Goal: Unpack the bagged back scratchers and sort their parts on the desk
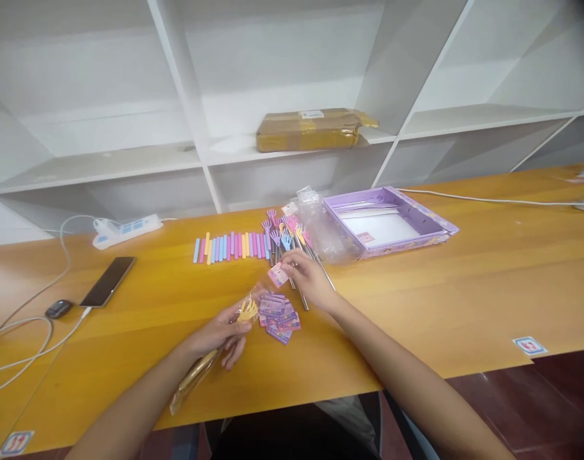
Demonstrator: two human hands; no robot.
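My left hand [227, 332] is closed around a yellow hand-shaped back scratcher [248, 311] inside a clear plastic sleeve, which runs down past my wrist. Between the fingertips of my right hand [307, 273] is a small pink-and-white printed card [278, 275], close to the sleeve's upper end. Whether the card is inside the sleeve I cannot tell. Just below it lies a loose pile of purple printed cards [278, 313]. Behind my right hand are several back scratchers [286, 237] with colourful hand-shaped heads and metal rods.
Pastel tubes [232, 246] lie in a row at the back. Clear plastic bags [321, 223] rest beside a purple open box [392, 239]. To the left are a phone [108, 281], a black mouse [59, 309] and a power strip [128, 230]. A cardboard box [311, 130] sits on the shelf.
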